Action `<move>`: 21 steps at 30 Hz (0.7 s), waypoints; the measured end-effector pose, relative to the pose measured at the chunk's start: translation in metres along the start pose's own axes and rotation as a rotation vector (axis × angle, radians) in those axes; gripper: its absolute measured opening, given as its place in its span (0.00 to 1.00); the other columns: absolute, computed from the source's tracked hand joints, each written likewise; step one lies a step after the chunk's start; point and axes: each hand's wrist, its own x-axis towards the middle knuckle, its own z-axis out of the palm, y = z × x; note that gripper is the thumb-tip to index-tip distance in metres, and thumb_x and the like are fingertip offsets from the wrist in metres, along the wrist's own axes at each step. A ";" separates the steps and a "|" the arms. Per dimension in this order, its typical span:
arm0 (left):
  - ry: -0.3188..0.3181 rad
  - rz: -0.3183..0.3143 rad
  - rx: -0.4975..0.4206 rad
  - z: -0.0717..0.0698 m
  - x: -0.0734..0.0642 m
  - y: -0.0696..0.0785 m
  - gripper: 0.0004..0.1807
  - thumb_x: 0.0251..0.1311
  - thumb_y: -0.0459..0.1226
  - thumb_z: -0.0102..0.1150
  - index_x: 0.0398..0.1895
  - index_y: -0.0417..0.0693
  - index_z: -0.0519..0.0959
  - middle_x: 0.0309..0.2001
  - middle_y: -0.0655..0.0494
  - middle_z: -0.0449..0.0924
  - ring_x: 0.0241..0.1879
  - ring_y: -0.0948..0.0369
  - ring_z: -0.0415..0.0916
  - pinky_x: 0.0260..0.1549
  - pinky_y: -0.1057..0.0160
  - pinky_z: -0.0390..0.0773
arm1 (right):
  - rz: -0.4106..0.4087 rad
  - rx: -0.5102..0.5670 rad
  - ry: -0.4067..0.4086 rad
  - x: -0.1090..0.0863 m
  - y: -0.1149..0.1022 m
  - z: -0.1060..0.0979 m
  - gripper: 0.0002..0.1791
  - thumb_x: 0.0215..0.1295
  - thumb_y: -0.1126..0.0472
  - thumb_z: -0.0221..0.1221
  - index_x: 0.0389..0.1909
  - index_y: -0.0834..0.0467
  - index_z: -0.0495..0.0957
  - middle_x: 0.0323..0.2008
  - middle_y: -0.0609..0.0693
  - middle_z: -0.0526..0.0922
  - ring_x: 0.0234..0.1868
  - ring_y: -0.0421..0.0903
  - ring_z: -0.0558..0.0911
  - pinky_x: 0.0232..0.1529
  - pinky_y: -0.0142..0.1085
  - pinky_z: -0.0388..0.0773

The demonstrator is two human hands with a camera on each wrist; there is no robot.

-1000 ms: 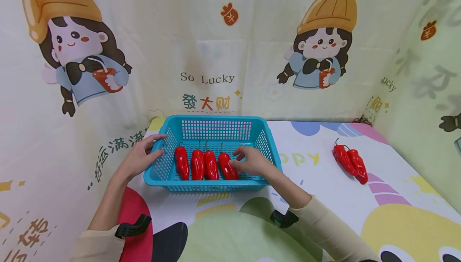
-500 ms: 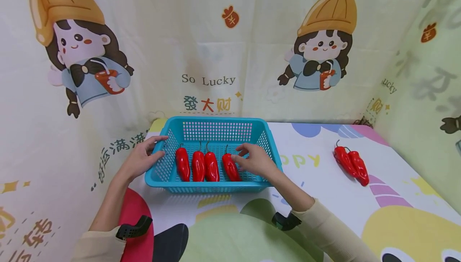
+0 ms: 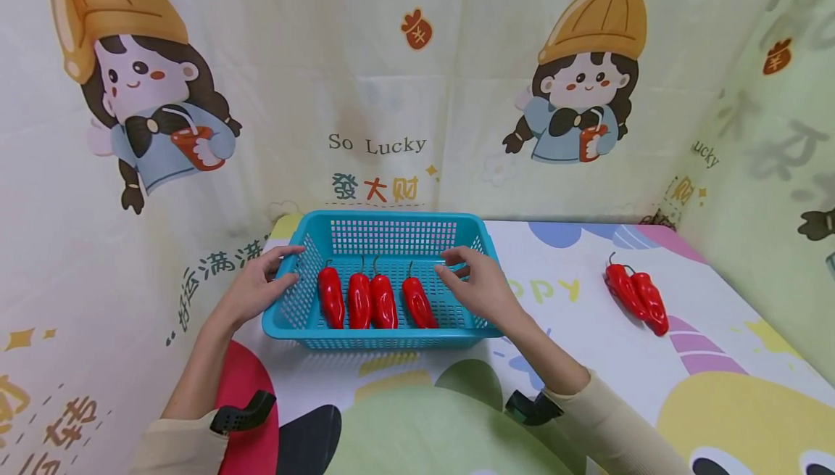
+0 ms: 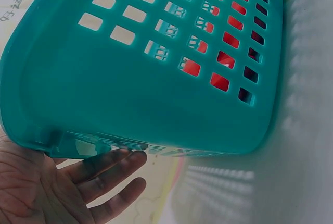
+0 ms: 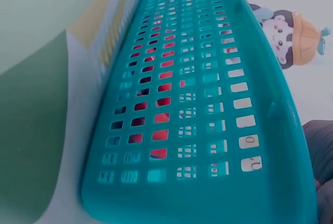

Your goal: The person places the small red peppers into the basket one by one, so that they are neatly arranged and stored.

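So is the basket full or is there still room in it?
Partly full. The basket holds four peppers in a row at its left and middle; bare floor shows to their right, under the right hand.

Staged tabletop recording booth, not a lived-in room: cartoon-print fabric backdrop (image 3: 391, 83) encloses the scene behind and beside the hands; matching printed cartoon tablecloth (image 3: 587, 359) covers the surface beneath them.
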 end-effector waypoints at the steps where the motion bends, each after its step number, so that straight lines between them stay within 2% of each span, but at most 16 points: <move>1: 0.001 0.000 -0.002 0.000 0.000 0.000 0.31 0.70 0.34 0.58 0.75 0.42 0.65 0.65 0.30 0.72 0.54 0.39 0.77 0.42 0.55 0.87 | -0.003 -0.001 0.010 -0.001 0.000 -0.001 0.23 0.70 0.55 0.65 0.61 0.61 0.78 0.54 0.58 0.84 0.47 0.55 0.87 0.43 0.45 0.87; 12: 0.000 -0.001 -0.012 0.000 0.000 0.001 0.31 0.70 0.35 0.58 0.75 0.43 0.65 0.67 0.31 0.70 0.57 0.37 0.76 0.44 0.50 0.86 | -0.059 -0.019 0.100 -0.009 0.007 -0.015 0.22 0.69 0.56 0.65 0.60 0.61 0.78 0.55 0.59 0.84 0.48 0.54 0.87 0.48 0.48 0.86; 21: 0.003 -0.004 -0.011 0.000 0.000 0.001 0.32 0.69 0.34 0.59 0.75 0.42 0.65 0.66 0.31 0.70 0.56 0.38 0.77 0.43 0.52 0.87 | -0.050 -0.007 0.175 -0.014 0.016 -0.025 0.22 0.69 0.58 0.65 0.60 0.64 0.78 0.57 0.61 0.82 0.52 0.58 0.85 0.51 0.53 0.84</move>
